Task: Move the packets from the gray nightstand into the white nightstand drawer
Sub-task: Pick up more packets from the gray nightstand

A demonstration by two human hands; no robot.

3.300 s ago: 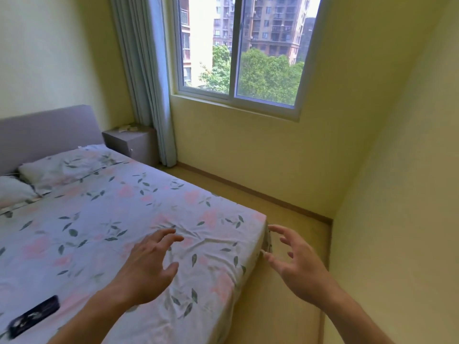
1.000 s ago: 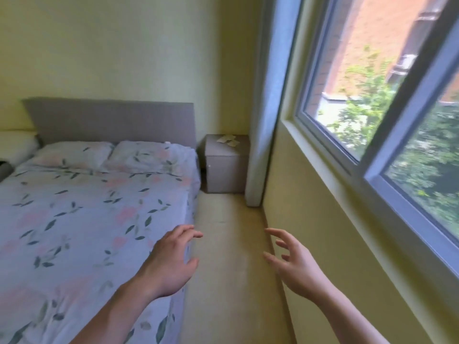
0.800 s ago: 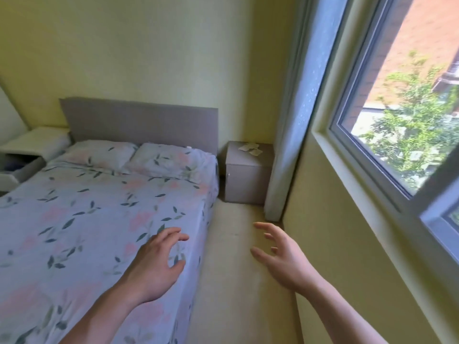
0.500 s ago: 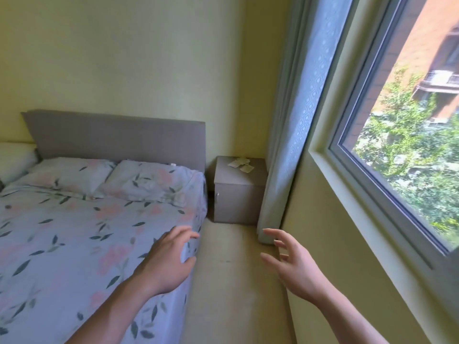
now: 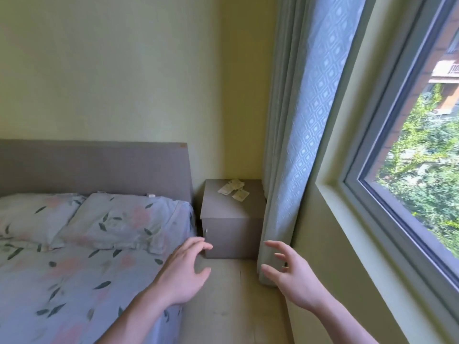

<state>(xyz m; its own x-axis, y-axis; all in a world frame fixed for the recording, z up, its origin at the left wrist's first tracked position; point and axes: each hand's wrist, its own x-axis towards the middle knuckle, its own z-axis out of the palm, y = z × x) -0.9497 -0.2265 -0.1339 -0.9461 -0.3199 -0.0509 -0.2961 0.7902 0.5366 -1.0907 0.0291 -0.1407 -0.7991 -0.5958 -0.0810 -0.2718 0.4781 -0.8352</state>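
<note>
The gray nightstand [image 5: 231, 229] stands in the corner between the bed and the curtain. Several small pale packets [image 5: 233, 191] lie on its top, toward the back right. My left hand [image 5: 183, 274] hovers over the bed's edge, fingers spread and holding nothing, well short of the nightstand. My right hand [image 5: 290, 276] is out in front of the curtain's hem, fingers loosely spread and empty. The white nightstand is out of view.
A bed [image 5: 74, 269] with a floral sheet and two pillows fills the left, under a gray headboard [image 5: 99, 167]. A pale blue curtain [image 5: 293, 145] hangs right of the nightstand, next to a window [image 5: 409, 157]. A narrow strip of floor [image 5: 231, 306] runs between bed and wall.
The view has turned from the bed's foot and closed in along the aisle; the gray nightstand now looks much larger and nearer. Both hands stay raised and empty.
</note>
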